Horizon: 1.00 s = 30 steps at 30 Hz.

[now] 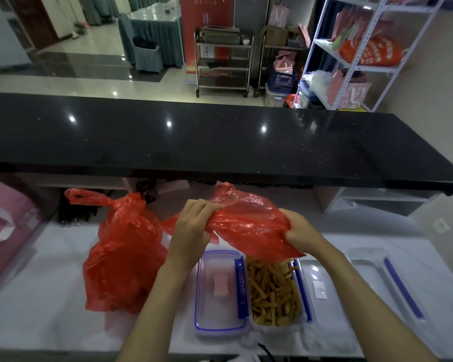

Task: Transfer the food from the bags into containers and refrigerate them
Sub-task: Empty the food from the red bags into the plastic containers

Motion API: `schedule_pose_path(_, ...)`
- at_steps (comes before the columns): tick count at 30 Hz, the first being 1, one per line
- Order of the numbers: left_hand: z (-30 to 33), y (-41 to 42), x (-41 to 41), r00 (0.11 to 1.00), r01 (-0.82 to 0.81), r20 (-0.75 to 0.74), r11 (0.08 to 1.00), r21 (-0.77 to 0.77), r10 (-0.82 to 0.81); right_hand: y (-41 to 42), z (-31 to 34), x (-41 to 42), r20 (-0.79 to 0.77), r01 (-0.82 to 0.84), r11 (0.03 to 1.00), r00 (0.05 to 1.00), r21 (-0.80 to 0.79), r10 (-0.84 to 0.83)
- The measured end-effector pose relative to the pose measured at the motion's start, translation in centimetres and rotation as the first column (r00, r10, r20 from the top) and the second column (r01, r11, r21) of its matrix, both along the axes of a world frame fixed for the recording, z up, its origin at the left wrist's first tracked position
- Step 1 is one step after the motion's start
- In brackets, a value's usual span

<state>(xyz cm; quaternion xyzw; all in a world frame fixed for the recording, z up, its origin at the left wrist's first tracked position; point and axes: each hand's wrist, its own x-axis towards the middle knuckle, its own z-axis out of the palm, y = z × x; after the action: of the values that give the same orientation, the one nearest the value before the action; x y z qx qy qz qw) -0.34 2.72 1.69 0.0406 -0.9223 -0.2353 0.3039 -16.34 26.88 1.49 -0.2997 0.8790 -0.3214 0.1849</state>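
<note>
Both hands hold a red plastic bag [249,226] up over a clear container [273,323] with blue clasps. My left hand [191,223] grips the bag's bunched top end. My right hand [298,231] grips its other end. The bag's lower edge hangs at the container's far end. Orange-brown food sticks [272,291] fill the container. A second red bag [126,254], full and knotted, stands on the white counter to the left.
A lid [219,291] with a blue seal lies right beside the filled container on its left. Another clear container [322,288] and a lid [392,283] lie to the right. A black raised countertop [194,137] runs across behind. Pink material [3,220] sits at the far left.
</note>
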Motion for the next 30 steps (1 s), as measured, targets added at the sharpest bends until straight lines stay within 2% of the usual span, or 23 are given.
schedule_pose_path(3,-0.5,-0.5,-0.2,0.998,-0.022,0.054,0.997,-0.068,0.026,0.6,0.0,-0.1,-0.028,0.012,0.996,0.999,-0.085,-0.014)
schedule_pose_path(5,-0.8,-0.9,-0.2,0.997,-0.047,0.062,0.995,-0.083,0.052,1.1,0.6,-0.1,-0.015,-0.062,0.995,0.998,-0.074,0.061)
schedule_pose_path(7,-1.1,-1.4,-0.3,0.992,-0.086,0.081,0.993,-0.077,0.092,1.5,1.3,-0.3,0.019,-0.196,0.975,0.981,0.108,0.195)
schedule_pose_path(9,-1.5,-1.8,-0.5,0.977,-0.153,0.148,0.988,-0.024,0.155,1.5,1.5,-0.3,-0.05,-0.295,0.867,0.938,0.402,0.343)
schedule_pose_path(10,-1.5,-2.1,-0.6,0.962,-0.18,0.21,0.984,0.012,0.174,1.5,1.5,-0.4,-0.118,-0.273,0.812,0.916,0.516,0.383)
schedule_pose_path(12,-1.3,-2.4,-0.7,0.912,-0.185,0.386,0.979,0.084,0.14,1.8,1.5,-0.8,-0.277,-0.149,0.795,0.886,0.589,0.371)
schedule_pose_path(14,-0.2,-2.0,-0.3,0.862,-0.09,0.507,0.977,0.192,-0.02,2.4,1.5,-1.2,-0.422,-0.018,0.838,0.858,0.545,0.292)
schedule_pose_path(16,1.7,-0.5,-0.3,0.869,0.083,0.459,0.97,0.229,-0.183,2.5,1.6,-1.2,-0.515,0.041,0.879,0.823,0.474,0.239)
schedule_pose_path(17,2.3,0.6,-0.6,0.881,0.152,0.424,0.974,0.169,-0.211,2.2,1.6,-1.1,-0.533,0.045,0.894,0.816,0.445,0.225)
schedule_pose_path(21,1.8,3.8,-3.7,0.908,0.273,0.377,0.941,-0.199,-0.184,-0.1,2.3,0.3,-0.519,-0.045,0.933,0.82,0.358,0.239)
schedule_pose_path(23,0.6,4.4,-5.2,0.911,0.273,0.387,0.912,-0.307,-0.143,-1.1,2.6,0.9,-0.493,-0.102,0.945,0.833,0.31,0.252)
schedule_pose_path(27,-1.5,2.9,-6.7,0.943,0.184,0.316,0.953,-0.243,-0.102,-0.9,2.6,0.5,-0.466,-0.067,0.936,0.853,0.346,0.233)
schedule_pose_path(30,-3.1,0.7,-7.3,0.934,0.16,0.354,0.945,-0.284,-0.051,0.2,1.6,-0.7,-0.443,0.006,0.935,0.882,0.354,0.163)
